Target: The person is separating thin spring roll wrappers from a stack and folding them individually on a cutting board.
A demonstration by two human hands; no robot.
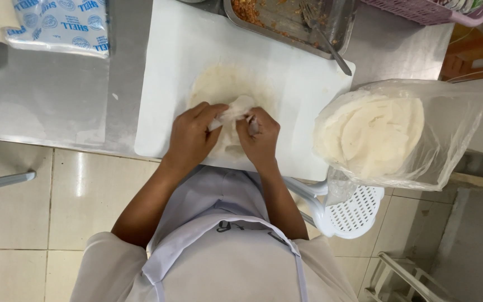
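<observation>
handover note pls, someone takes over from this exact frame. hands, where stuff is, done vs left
Left hand: fingers pinching the near edge of the round wrapper. Right hand: gripping the same fold from the other side.
Wrapper lies flat on the white cutting board, near edge lifted and partly folded over.
Bag of spare wrappers to the right on a white plastic chair. Metal tray with filling remnants and a fork beyond the board.
Done: wrapper laid out, first fold started. Filling inside is hidden.
Left: probably finish the fold and roll.
</observation>
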